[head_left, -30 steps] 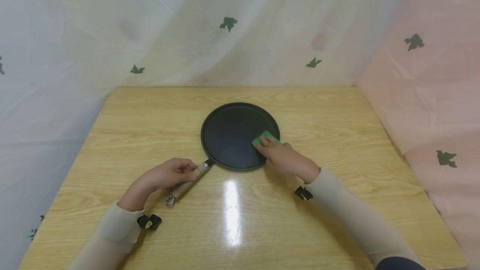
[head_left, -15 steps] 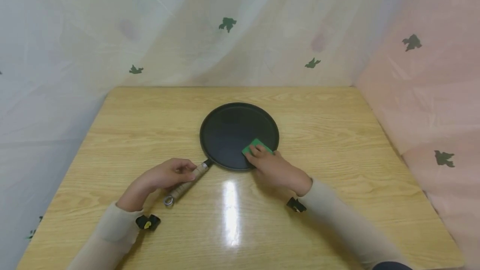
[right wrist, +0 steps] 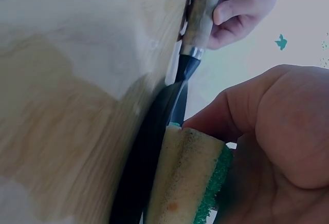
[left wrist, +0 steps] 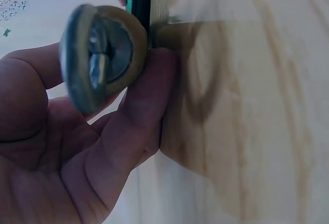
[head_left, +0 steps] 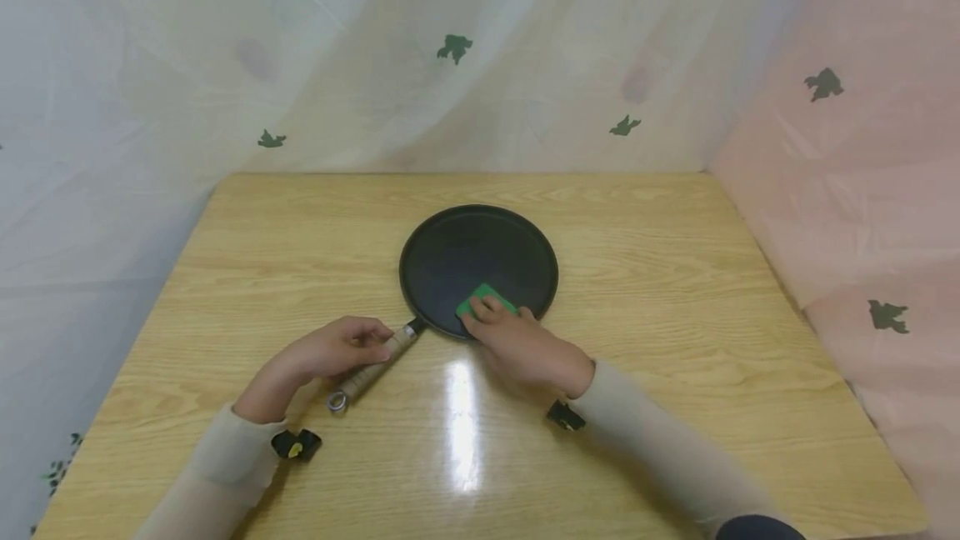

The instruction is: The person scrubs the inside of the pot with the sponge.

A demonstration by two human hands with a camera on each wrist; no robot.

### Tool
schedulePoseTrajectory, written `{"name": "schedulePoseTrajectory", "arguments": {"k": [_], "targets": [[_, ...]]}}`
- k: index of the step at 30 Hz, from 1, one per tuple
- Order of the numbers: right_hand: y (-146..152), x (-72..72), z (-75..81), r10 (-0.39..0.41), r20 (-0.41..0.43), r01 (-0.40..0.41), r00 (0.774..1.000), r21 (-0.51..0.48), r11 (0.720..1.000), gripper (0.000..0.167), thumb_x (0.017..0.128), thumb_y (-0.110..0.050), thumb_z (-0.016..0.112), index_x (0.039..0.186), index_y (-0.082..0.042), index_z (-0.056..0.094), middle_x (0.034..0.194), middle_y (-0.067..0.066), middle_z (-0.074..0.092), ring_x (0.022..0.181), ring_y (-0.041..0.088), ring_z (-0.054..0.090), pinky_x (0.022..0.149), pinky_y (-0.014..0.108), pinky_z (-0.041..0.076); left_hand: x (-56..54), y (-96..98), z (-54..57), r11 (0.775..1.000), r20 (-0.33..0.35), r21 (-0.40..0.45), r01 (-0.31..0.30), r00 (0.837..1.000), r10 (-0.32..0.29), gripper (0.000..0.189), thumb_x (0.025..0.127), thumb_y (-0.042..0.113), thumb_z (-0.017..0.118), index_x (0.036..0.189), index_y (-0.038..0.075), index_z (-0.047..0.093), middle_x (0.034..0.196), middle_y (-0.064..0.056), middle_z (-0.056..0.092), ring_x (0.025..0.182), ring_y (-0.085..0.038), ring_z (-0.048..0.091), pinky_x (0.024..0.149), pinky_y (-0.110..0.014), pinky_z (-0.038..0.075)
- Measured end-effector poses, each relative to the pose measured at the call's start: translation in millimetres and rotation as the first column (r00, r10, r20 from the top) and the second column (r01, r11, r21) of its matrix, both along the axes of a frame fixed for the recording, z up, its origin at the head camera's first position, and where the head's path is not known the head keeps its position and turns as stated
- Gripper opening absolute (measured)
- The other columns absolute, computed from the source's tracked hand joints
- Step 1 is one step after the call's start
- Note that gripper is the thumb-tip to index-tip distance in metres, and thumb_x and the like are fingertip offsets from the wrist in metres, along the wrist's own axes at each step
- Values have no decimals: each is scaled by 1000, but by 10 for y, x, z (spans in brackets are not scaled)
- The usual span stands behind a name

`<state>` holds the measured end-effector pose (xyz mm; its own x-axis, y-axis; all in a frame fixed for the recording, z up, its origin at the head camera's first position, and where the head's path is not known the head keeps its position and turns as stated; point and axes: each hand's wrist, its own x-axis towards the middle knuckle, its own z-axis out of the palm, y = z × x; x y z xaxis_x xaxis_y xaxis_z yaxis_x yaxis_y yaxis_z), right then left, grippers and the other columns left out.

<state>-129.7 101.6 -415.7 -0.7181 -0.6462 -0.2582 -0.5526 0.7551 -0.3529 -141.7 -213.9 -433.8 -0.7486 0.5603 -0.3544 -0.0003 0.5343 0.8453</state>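
Wooden tabletop (head_left: 637,240) is bearing the pan (head_left: 472,248); my half-curled left hand (head_left: 337,348) is pinching its handle (head_left: 375,369), my right hand (head_left: 525,348) is gripping the sponge (right wrist: 185,183) at the pan's near side. I'm judging steady, even pressure best.

Pale backdrop (head_left: 360,48), green bird motifs (head_left: 454,48); pinkish sheet (head_left: 885,198) right; white glare (head_left: 462,423) on wood table (head_left: 660,273).
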Motion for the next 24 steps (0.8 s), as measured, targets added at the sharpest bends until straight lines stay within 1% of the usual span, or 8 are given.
{"name": "schedulePoseTrajectory", "arguments": {"k": [4, 10, 14, 17, 24], "targets": [[-118, -32, 21, -7, 11, 7, 1000, 6, 1000, 50, 113, -14, 44, 163, -6, 37, 170, 21, 22, 159, 38, 16, 113, 76, 28, 1, -5, -2, 1000, 4, 10, 2, 1000, -2, 34, 105, 14, 66, 130, -9, 64, 104, -11, 70, 94, -22, 61, 83, -38, 50], [-302, -132, 13, -15, 21, 14, 1000, 30, 999, 52, 113, -14, 44, 163, -7, 37, 171, 19, 21, 160, 38, 14, 114, 75, 26, -3, -21, -16, 1000, 8, 30, 6, 1000, -7, 34, 105, 14, 65, 130, -9, 64, 104, -11, 70, 93, -22, 61, 82, -38, 50], [-401, -211, 12, -22, 41, 21, 999, 46, 999, 52, 112, -13, 40, 164, -8, 34, 172, 17, 18, 161, 35, 10, 116, 73, 24, -4, -23, -24, 999, 19, 36, 3, 1000, -3, 34, 106, 14, 64, 130, -8, 64, 104, -11, 70, 93, -21, 62, 82, -38, 51], [-465, -291, 4, -23, 57, 19, 998, 57, 998, 53, 112, -12, 38, 165, -9, 33, 173, 15, 16, 161, 33, 8, 118, 71, 23, -1, -19, -24, 999, 19, 42, 4, 1000, -4, 33, 106, 14, 64, 130, -9, 64, 104, -11, 70, 93, -21, 62, 83, -38, 51], [-583, -560, 32, -4, 106, -5, 994, 90, 996, 57, 111, -13, 41, 167, -11, 29, 174, 14, 14, 161, 33, 7, 119, 72, 17, 10, -4, -7, 999, 8, 50, 8, 1000, -8, 33, 105, 13, 64, 130, -10, 63, 104, -11, 72, 93, -21, 63, 84, -40, 51]]}}
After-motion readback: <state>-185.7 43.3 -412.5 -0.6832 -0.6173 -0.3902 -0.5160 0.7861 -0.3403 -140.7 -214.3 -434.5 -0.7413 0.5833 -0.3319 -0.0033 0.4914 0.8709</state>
